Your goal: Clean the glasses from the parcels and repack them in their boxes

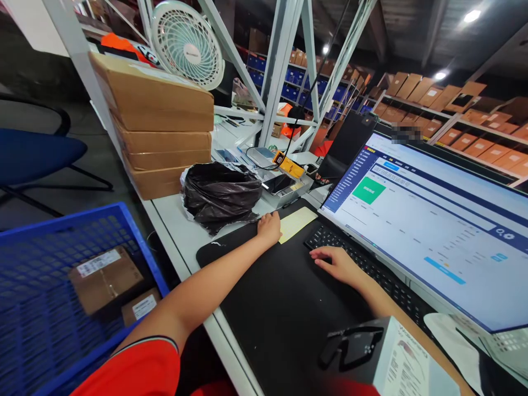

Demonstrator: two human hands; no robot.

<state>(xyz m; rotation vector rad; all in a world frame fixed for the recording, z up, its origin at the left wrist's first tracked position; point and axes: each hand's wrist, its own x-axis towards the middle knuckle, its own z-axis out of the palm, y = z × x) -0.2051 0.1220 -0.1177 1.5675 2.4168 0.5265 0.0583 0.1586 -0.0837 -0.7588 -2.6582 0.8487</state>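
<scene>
A box (406, 360) nearest, left fingers (273, 219) curl onto yellow paper (299, 224), empty right fingers (323, 252) half-spread.

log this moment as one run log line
left hand: at yellow paper edge | right hand: loosely open, by keyboard | monitor: lit

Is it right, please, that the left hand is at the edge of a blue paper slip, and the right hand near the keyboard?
The paper slip by the left hand is pale yellow, not blue, as the head view shows.
</scene>
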